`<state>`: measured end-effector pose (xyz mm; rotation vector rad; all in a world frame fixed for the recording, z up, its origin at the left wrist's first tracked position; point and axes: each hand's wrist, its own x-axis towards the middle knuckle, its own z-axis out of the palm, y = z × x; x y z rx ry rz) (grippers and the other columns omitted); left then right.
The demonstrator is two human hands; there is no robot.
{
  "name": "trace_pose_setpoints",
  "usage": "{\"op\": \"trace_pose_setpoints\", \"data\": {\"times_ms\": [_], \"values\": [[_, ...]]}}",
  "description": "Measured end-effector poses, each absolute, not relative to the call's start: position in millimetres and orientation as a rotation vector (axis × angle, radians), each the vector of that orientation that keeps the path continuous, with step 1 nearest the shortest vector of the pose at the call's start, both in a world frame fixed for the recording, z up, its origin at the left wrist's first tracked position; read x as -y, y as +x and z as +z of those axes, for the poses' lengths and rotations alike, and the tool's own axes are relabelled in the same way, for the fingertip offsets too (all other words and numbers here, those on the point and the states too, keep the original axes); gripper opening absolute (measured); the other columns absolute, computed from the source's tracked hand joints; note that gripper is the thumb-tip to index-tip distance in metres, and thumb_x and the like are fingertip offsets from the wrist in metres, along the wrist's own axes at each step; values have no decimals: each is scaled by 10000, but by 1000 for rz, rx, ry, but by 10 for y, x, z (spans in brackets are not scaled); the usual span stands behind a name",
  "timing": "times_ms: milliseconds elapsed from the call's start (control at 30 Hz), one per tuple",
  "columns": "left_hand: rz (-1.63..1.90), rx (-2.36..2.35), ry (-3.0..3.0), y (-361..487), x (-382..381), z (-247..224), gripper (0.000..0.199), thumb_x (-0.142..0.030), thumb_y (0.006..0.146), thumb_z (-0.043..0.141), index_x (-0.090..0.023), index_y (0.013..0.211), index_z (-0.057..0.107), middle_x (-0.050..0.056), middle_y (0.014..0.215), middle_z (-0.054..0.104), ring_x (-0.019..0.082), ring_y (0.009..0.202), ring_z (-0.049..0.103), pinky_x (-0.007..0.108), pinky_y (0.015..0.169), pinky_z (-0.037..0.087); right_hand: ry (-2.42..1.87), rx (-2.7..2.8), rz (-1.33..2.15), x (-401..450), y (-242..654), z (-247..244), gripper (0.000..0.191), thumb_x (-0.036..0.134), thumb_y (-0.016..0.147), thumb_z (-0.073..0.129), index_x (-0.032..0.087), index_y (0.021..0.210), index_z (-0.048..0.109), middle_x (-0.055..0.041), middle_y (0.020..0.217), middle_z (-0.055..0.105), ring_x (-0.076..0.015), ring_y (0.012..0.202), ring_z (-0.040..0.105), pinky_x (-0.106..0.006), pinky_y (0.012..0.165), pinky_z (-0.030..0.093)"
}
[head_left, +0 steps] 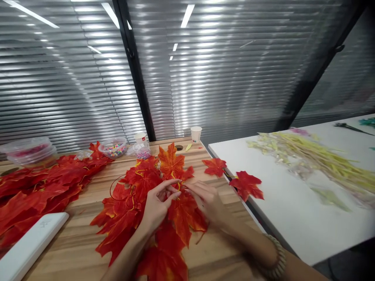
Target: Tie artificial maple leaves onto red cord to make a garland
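My left hand (158, 201) is closed, thumb and forefinger pinching near the thin yellow stem of a garland of artificial maple leaves (185, 216). Facing it from the right, my right hand (206, 199) has its fingers closed at the same stem; its fingertips partly overlap the leaves. An orange-red maple leaf (172, 160) stands up just beyond my fingers. More red leaves on yellow stems lie bunched under and left of my left hand. A thin dark red cord loops out at the bunch's left side.
A pile of red leaves (38, 183) and a white oblong box (35, 244) lie at left. Behind stand stacked plastic tubs (31, 152), a bead tub (114, 148) and a paper cup (196, 134). A loose leaf (247, 185) overhangs the gap before the white table (252, 164).
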<state>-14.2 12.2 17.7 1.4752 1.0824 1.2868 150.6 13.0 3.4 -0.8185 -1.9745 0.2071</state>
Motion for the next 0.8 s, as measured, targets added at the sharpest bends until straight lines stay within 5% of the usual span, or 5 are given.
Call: {"op": "trace_pose_setpoints", "data": {"times_ms": [333,800], "values": [[1202,-1178,1686,-154,-131,169,298,-179,679,635,-164,976,658,37,738,638,123,628,542,228,611,457,-830,2139,54,-151,1533,3,290,82,856,340,121,996,591,-111,856,640,-200,835,572,-334,707,493],[1156,-1245,1947,-177,-121,138,306,-118,728,576,-192,1018,640,57,964,650,133,753,595,273,788,467,-984,2300,-66,-139,1566,8,256,43,801,406,96,982,578,-114,876,619,-215,829,544,-334,695,483]]}}
